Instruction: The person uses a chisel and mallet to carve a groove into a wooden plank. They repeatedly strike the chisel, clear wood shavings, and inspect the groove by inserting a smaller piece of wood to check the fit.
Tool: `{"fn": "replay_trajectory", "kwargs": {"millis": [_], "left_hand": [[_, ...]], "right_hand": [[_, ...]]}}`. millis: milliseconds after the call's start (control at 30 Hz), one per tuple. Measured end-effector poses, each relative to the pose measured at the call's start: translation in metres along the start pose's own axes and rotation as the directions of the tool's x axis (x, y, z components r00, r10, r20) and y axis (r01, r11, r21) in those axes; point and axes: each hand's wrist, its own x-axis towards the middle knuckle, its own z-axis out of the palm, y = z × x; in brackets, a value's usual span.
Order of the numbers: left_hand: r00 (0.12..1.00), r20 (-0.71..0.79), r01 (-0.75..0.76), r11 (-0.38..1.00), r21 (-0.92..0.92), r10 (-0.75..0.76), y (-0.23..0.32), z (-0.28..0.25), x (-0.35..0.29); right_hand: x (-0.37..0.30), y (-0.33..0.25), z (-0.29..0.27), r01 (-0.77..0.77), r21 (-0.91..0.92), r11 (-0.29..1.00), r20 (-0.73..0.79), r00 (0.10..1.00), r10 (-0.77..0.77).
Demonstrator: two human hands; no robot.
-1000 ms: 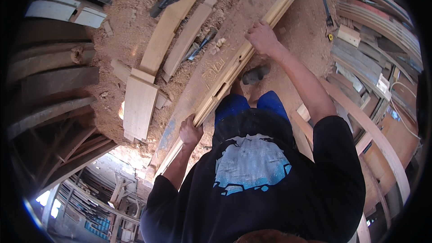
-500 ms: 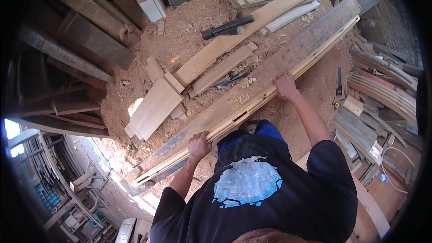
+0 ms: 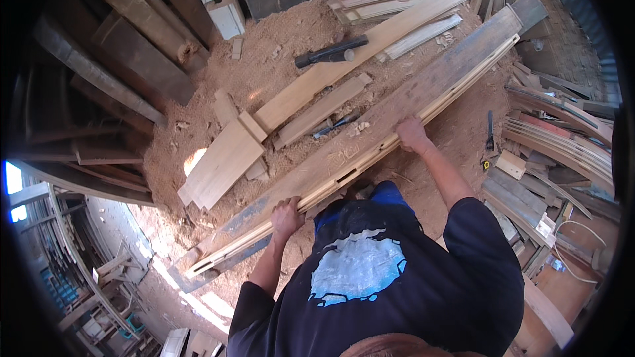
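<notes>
A long, narrow wooden strip (image 3: pixel 456 89) with slots cut along it lies on the near edge of a long, worn plank (image 3: pixel 377 109), running from lower left to upper right. My left hand (image 3: pixel 287 217) is closed around the strip toward its left end. Farther right along it, my right hand (image 3: pixel 411 133) also grips the strip, its fingers over the top edge. One dark slot shows between the two hands. On the ground just beyond the plank is a chisel (image 3: pixel 336 125), beside a short board (image 3: pixel 322 110).
A hammer (image 3: pixel 331 51) rests against a long, pale board (image 3: pixel 397 33). A wider tenoned board (image 3: pixel 221 165) lies at left on wood shavings. Stacked curved pieces (image 3: pixel 562 149) and a dark tool (image 3: pixel 490 132) are at right. Dark planks (image 3: pixel 142 59) lean at upper left.
The whole view has shifted slightly. Both hands keep their grip at about the same places on the strip, and nothing else has visibly moved.
</notes>
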Motion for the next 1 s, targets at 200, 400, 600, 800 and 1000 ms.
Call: {"fn": "replay_trajectory", "kwargs": {"millis": [200, 400, 600, 800, 1000], "left_hand": [[0.998, 0.049, 0.027, 0.999, -0.019, -0.026, -0.002, -0.007, 0.005], [0.994, 0.047, 0.094, 0.996, 0.002, -0.094, 0.004, -0.005, 0.005], [0.989, 0.034, 0.142, 0.989, 0.037, -0.144, 0.004, -0.005, 0.009], [0.964, 0.014, 0.263, 0.962, 0.079, -0.264, 0.004, 0.003, -0.006], [0.956, 0.036, 0.29, 0.957, 0.017, -0.29, 0.003, -0.005, 0.0]], "right_hand": [[-0.002, -0.001, -0.006, 0.011, 0.027, 1.0, 0.05, 0.999, -0.012], [0.006, 0.006, -0.003, 0.027, 0.017, 0.999, 0.126, 0.992, -0.029], [0.061, -0.027, -0.073, 0.203, 0.162, 0.966, 0.652, 0.713, -0.259], [0.171, -0.157, -0.024, 0.477, 0.297, 0.827, 0.595, 0.585, -0.551], [0.251, -0.272, -0.015, 0.017, 0.837, 0.548, 0.322, 0.794, -0.516]]}}
